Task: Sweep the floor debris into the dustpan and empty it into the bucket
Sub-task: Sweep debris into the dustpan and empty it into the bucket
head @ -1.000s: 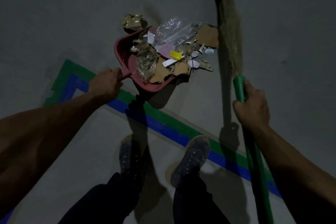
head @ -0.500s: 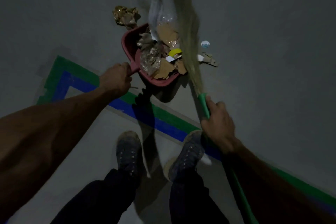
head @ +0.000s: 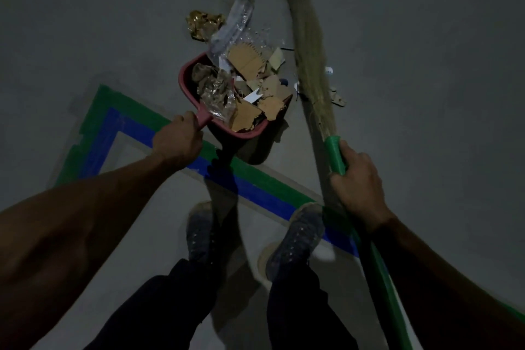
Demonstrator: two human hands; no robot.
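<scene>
- Your left hand [head: 177,139] is wrapped around the stubby handle of the red dustpan [head: 189,94], holding it tipped with its mouth down on the floor [head: 426,37].
- Your right hand [head: 359,179] is clamped on the broom handle [head: 336,155], right where the green grip meets the bristles [head: 309,45]. The two hands sit well apart, one on either side of the pan.
- The bristles hang just to the right of the pan's mouth, blurred, so I'd guess you're mid-stroke.
- The pan is already pretty loaded: cardboard scraps [head: 250,65], crinkly clear plastic [head: 218,94], a few white bits.
- Not everything is in, though. A crumpled gold wrapper [head: 203,24] lies on the floor beyond the pan's far rim, and a clear plastic bag [head: 235,20] pokes out over that edge (half in, half out by the look of it).
- On the far side of the bristles there's a small round white piece [head: 329,70] and a cardboard scrap [head: 338,98] left on the floor.
- So, roughly: most of the sweeping looks done, with a few strays to gather.
- The emptying part hasn't begun, and no bucket shows anywhere here.
- Your shoes [head: 295,239] stand on the green and blue floor tape [head: 113,111], just behind the pan.
</scene>
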